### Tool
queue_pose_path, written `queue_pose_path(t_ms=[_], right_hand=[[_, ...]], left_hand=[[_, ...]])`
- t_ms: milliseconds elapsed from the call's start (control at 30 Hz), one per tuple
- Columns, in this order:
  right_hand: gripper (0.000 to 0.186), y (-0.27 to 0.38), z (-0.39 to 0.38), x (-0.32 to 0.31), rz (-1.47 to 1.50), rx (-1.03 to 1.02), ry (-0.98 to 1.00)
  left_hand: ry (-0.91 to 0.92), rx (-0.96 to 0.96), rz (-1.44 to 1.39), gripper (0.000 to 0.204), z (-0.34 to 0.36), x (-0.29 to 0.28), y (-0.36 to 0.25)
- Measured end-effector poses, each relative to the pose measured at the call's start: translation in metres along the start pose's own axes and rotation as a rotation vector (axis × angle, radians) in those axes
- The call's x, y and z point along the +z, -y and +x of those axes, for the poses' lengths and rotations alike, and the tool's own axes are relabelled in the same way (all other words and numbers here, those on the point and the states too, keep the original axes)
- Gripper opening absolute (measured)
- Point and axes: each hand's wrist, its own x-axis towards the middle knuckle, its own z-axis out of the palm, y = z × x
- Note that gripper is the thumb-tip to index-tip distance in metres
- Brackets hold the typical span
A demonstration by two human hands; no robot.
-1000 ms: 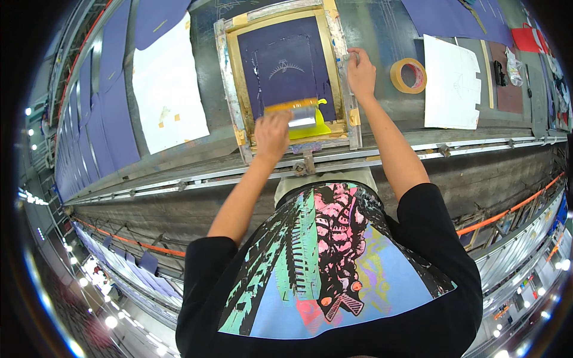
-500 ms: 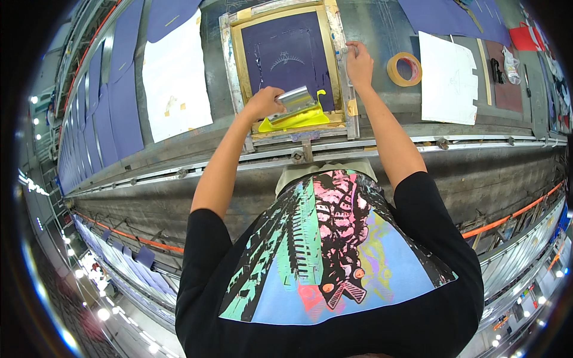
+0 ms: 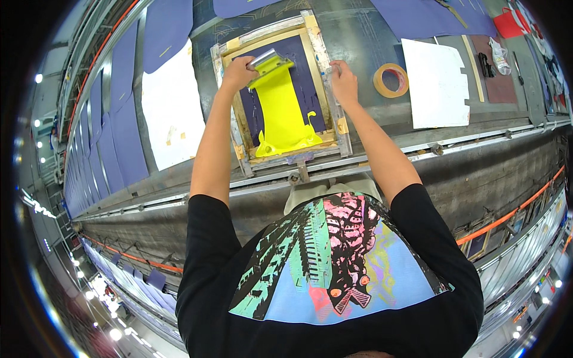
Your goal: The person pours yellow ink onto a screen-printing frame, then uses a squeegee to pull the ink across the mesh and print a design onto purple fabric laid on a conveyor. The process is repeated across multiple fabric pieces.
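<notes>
My left hand (image 3: 240,73) is closed around the left end of a metal squeegee (image 3: 268,64), which lies across the far part of a screen printing frame (image 3: 327,89). Yellow ink coats the squeegee's near face. Behind it a broad band of bright yellow ink (image 3: 280,114) runs down the dark mesh, thickest at the near end of the frame. My right hand (image 3: 344,83) is at the frame's right rail, fingers bent against its outer edge; what the fingertips grip is partly hidden.
A roll of tan tape (image 3: 391,80) and a white cut-out sheet (image 3: 436,83) lie right of the frame. To its left are another white sheet (image 3: 173,116) and purple fabric pieces (image 3: 167,33). A metal rail (image 3: 382,160) runs along the table's near edge.
My left hand has pushed the squeegee from the frame's near end to its far part, spreading yellow ink over the mesh. My right hand stays at the right rail.
</notes>
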Motion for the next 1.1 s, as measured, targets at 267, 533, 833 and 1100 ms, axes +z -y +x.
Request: queue_pose_path(t_ms=[267,533,833,1100], right_hand=[[0.019,0.01,-0.004,-0.008,0.073,0.019,0.039],[0.019,-0.015,0.006,-0.009,0.09,-0.153,-0.011],[0.02,0.125,-0.047,0.053,0.243,-0.167,0.119],[0.022,0.202,-0.114,0.206,0.118,-0.229,0.059]], left_hand=[[-0.587,0.354,0.079,0.046,-0.098,0.112,-0.021],[-0.375,0.178,0.072,0.059,-0.252,0.164,-0.052],[-0.585,0.131,-0.159,0.055,-0.283,0.105,0.026],[-0.515,0.29,-0.114,0.053,-0.362,0.053,0.215]])
